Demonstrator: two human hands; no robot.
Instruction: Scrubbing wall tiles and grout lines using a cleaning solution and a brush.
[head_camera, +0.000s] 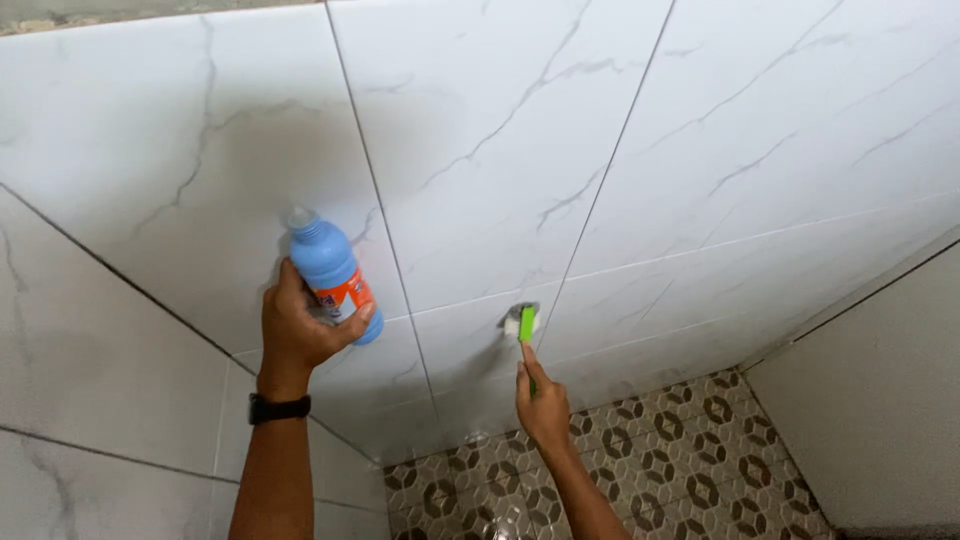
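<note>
My left hand (300, 330) grips a blue plastic bottle (330, 270) with an orange label, its open neck pointing up and close to the white marble-patterned wall tile (480, 150). A black watch sits on that wrist. My right hand (542, 405) holds a small brush with a green handle (526, 325), its white head pressed against the wall near a dark grout line. The brush's bristles are hidden against the tile.
White tiled walls (780, 130) with dark grout lines meet in corners at the left and right. A floor of brown and white patterned tiles (660, 470) lies below. A plain grey-white wall (880, 400) stands at the right.
</note>
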